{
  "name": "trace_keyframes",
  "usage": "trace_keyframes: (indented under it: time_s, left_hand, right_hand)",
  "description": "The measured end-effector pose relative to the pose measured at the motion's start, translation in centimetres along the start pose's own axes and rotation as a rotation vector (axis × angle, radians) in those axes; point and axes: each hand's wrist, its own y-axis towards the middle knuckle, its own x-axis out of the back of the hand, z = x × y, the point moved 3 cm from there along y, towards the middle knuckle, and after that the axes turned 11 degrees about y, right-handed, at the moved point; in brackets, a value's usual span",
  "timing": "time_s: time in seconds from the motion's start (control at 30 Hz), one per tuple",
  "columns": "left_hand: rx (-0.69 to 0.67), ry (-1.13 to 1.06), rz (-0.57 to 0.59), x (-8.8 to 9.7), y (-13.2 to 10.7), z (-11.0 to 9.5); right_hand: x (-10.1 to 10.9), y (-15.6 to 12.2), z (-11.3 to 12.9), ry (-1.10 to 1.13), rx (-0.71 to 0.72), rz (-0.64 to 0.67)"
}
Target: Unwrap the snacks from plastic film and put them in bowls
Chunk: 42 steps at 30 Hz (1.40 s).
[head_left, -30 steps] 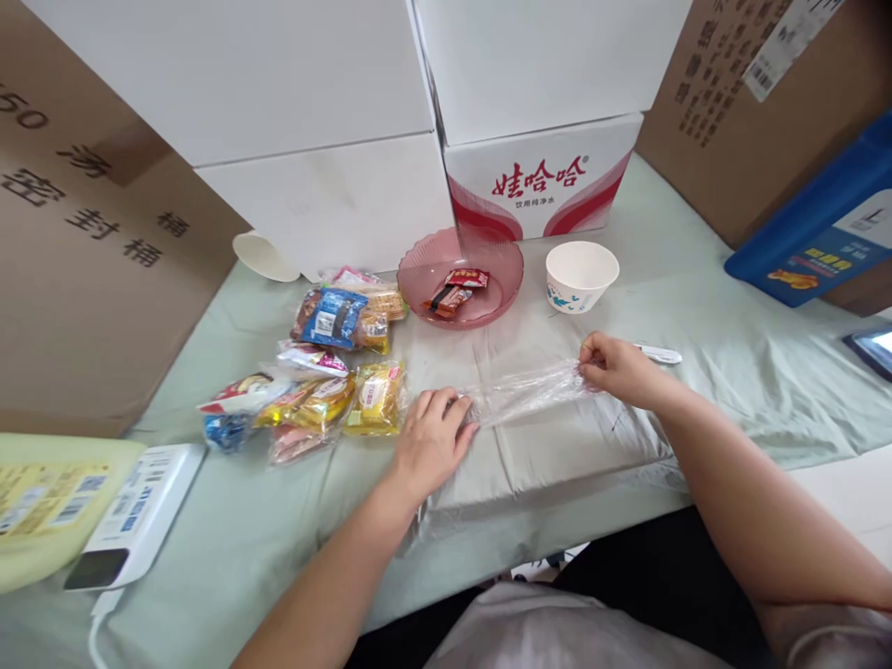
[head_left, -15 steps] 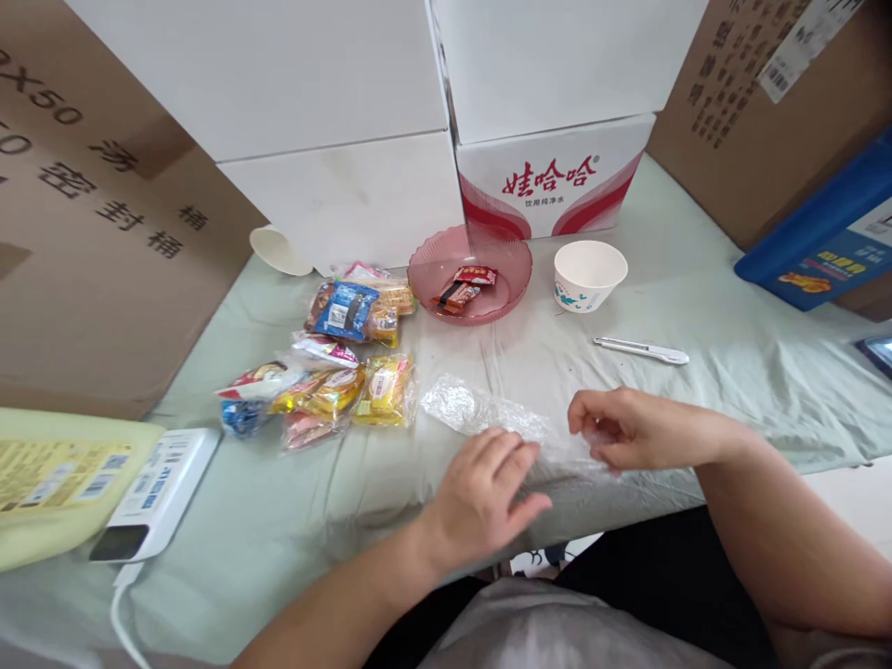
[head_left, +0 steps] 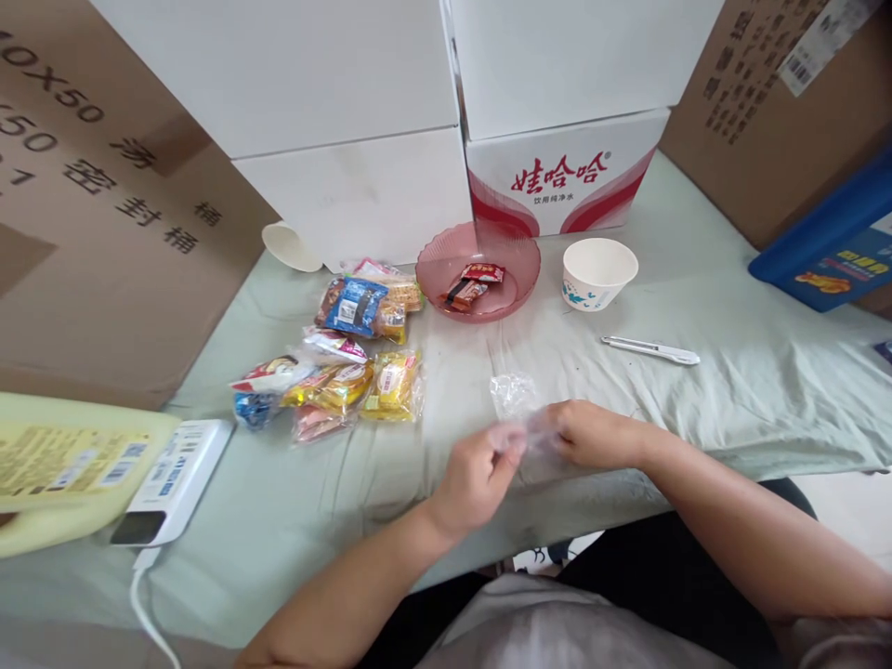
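Note:
A crinkled clear plastic bag [head_left: 514, 394] is stretched between my two hands near the table's front edge. My left hand [head_left: 480, 476] pinches it, with thumb and fingers pressed together. On the other side my right hand [head_left: 592, 433] is closed on the same plastic; motion smears the part between them. Left of the hands lies a pile of wrapped snacks, with a yellow packet [head_left: 395, 384] nearest. Behind the hands, a pink bowl [head_left: 519, 279] holds a few small red and brown packets [head_left: 474, 283].
A white paper cup [head_left: 599, 274] stands right of the bowl, with a white utility knife [head_left: 651, 350] in front. White boxes [head_left: 348, 204] rise at the back. A power bank [head_left: 174, 483] with a cable and a yellow jug [head_left: 76, 474] lie left; a blue package [head_left: 829, 251] is right.
Both hands have closed on the plastic bag and come together. The bag, earlier lying lengthwise on the cloth, is now gathered up between them. The view has shifted slightly.

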Motion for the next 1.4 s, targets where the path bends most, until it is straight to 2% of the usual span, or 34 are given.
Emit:
trace_keyframes:
  time_s: [0.07,0.17,0.33,0.4,0.5,0.63,0.7,0.77,0.8,0.87,0.93,1.03,1.2,1.3,1.4]
  left_hand:
    - [0.212,0.04,-0.016,0.1,0.8,1.5]
    - [0.339,0.041,-0.005,-0.2,1.6,2.6]
    - [0.316,0.079,-0.01,-0.5,2.1,2.4]
    - [0.294,0.111,-0.011,-0.7,2.0,2.4]
    - [0.228,0.209,-0.067,-1.0,1.9,2.5]
    - [0.107,0.376,-0.145,-1.2,1.4,2.3]
    - [0.054,0.443,-0.117,-1.3,1.3,2.0]
    - [0.024,0.496,-0.07,-1.2,1.3,1.7]
    - [0.016,0.52,-0.04,-1.2,1.4,1.7]
    - [-0.001,0.57,0.019,-1.2,1.6,1.6]
    - [-0.029,0.625,0.063,-1.3,1.7,1.6]
    - [-0.078,0.708,0.039,-1.4,1.8,1.7]
    - [-0.23,0.747,-0.152,-1.2,1.7,1.5]
    - [-0.311,0.647,-0.125,-1.2,1.9,1.6]
    - [-0.333,0.577,-0.06,-1.3,2.1,1.8]
  right_hand:
    - [0.1,0.1,0.1,-0.024,-0.04,0.003]
    - [0.8,0.0,0.2,0.084,-0.098,0.002]
    - [1.7,-0.3,-0.6,0.47,-0.285,-0.075]
    - [1.4,-0.2,-0.9,0.522,-0.328,-0.093]
    - [0.9,0.1,-1.1,0.414,-0.366,-0.14]
    - [1.0,0.0,-0.8,0.109,-0.377,-0.235]
    - [1.5,-0.5,-0.2,-0.07,-0.298,-0.358]
    - [1.6,-1.0,1.1,-0.22,-0.053,-0.455]
    - [1.4,-1.3,1.8,-0.269,0.102,-0.444]
    - [0.5,-1.6,2.9,-0.332,0.328,-0.295]
    - [-0.5,-1.7,3.1,-0.392,0.341,-0.128]
    - [-1.4,-1.4,2.8,-0.47,0.226,-0.038]
    - [-2.1,-0.9,2.1,-0.542,0.264,-0.042]
    - [-2.4,-0.9,2.1,-0.571,0.317,-0.06]
    - [-2.2,-1.2,2.6,-0.562,0.339,-0.091]
